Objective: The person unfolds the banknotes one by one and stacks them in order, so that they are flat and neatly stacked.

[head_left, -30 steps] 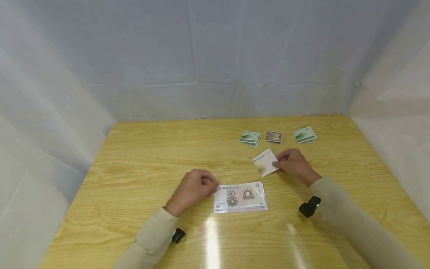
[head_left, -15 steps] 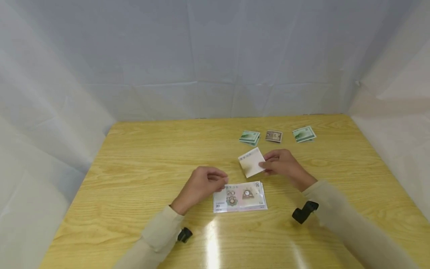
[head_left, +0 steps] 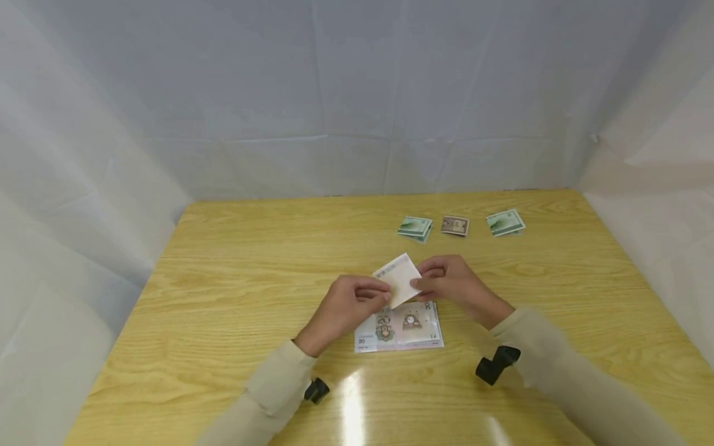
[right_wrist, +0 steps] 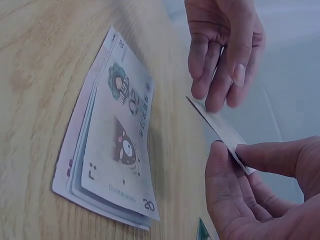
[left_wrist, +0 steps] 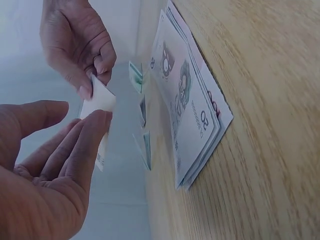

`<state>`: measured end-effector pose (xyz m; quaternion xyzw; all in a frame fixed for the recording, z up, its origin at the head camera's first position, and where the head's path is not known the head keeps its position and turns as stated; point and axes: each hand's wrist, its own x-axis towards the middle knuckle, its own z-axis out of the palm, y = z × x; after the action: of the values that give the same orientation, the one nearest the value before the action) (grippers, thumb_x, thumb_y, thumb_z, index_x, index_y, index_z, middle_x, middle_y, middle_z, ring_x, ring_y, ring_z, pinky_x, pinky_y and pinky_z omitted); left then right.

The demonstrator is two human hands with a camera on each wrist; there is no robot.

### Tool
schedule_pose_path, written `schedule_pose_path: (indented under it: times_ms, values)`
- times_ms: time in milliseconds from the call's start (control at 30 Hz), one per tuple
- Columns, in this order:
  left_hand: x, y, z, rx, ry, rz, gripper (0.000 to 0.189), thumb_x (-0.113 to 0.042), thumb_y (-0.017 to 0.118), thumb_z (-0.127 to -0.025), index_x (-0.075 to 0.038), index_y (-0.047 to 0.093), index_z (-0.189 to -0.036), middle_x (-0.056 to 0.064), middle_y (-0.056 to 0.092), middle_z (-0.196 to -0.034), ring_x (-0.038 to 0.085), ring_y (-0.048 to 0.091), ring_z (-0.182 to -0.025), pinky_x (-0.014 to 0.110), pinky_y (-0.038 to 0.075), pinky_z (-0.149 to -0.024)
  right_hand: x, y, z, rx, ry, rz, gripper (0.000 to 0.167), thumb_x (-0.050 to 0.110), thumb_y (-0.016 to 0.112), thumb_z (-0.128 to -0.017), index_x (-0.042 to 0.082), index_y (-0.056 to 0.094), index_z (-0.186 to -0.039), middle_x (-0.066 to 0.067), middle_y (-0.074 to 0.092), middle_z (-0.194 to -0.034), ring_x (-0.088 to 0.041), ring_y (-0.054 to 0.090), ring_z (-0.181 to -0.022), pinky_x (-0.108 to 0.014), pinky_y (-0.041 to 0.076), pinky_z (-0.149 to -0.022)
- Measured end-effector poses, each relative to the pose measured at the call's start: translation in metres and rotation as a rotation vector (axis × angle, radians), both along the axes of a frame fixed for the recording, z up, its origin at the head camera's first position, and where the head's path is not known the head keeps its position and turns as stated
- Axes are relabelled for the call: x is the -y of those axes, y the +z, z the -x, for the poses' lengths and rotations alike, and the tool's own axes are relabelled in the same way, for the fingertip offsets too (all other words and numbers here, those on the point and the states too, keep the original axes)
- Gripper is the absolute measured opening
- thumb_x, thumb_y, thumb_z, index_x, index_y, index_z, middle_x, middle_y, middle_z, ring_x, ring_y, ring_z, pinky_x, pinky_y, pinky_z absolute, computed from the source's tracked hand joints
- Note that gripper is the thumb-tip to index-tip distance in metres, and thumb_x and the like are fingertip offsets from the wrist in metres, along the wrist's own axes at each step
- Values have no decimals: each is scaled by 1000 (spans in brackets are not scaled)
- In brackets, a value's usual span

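My right hand pinches a folded pale banknote between thumb and fingers, tilted above the table. My left hand is at the note's other end. In the left wrist view its fingers reach behind or against the folded note, while the thumb stands apart. Whether those fingers touch the note is hard to tell. Just below lies a stack of flat play banknotes, the top one marked 20. In the right wrist view the stack shows several layers, with a pinkish note at the bottom.
Toward the back right of the wooden table lie a folded green note, a folded brown note and another folded green note. White sheeting hangs behind the table and at both sides.
The right hand has carried the folded note leftward, over the stack's far edge. My left hand has moved right to meet it. The stack and the back notes have stayed put.
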<state>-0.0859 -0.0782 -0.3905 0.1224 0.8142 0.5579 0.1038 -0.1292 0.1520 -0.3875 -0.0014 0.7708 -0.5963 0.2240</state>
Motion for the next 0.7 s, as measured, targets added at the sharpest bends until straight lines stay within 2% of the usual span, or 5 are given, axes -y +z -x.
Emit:
schedule_pose_path:
  times_ms: [267,433,567,700]
  values:
    - [-4,-2,-1,-8,13,-4,24,-15,70,-97,-1,75,-115,13,73,-115,25,71,-105,32,60,-86,12,1,-9,-35,42,13,34,6,73,-92,-6,61,-122,-17,72,-104,-31,73,-86,-46,62,-83]
    - [-5,-2,-1,7,25,-29,31,-20,69,-98,-1,72,-122,14,71,-121,25,70,-109,33,60,-88,20,0,-15,-78,80,40,35,9,76,-91,-3,62,-121,-16,71,-106,-36,70,-95,-47,62,-83]
    - [-5,-3,-1,41,37,-78,37,-24,68,-99,-2,68,-128,14,70,-124,24,70,-108,33,60,-86,25,1,-20,-110,100,44,40,12,79,-89,-1,62,-124,-17,68,-112,-32,69,-98,-47,61,-85]
    - [-5,-4,0,73,48,-173,41,-26,70,-98,1,67,-128,16,71,-120,23,73,-102,34,61,-84,28,4,-23,-165,113,7,40,9,80,-87,1,64,-123,-15,68,-115,-26,67,-101,-41,62,-83]
